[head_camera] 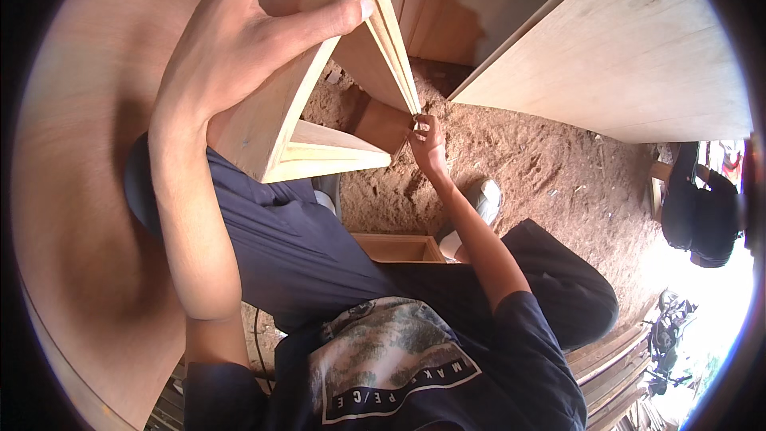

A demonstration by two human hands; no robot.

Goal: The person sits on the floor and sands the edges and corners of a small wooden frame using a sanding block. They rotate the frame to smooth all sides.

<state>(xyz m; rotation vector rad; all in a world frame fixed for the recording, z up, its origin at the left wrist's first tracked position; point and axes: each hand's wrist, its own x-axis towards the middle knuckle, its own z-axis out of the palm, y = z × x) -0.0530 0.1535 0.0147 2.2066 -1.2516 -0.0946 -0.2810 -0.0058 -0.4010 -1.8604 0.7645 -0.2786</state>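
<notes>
My left hand grips the upper side of a pale wooden frame box, its thumb over the rim and its fingers partly hidden behind. The box is tilted, with its open side facing me, and rests near my thigh. At the box's far lower corner is my right hand, its fingertips pinched at the edge of the rim. Whether a small item is between those fingertips cannot be made out. A brown wooden piece lies beyond the box, close to my right fingers.
A large curved wooden panel stands at the left, and another wooden panel at the upper right. A small wooden box sits on the sawdust-covered ground by my feet. Slats and a motorcycle are at the lower right.
</notes>
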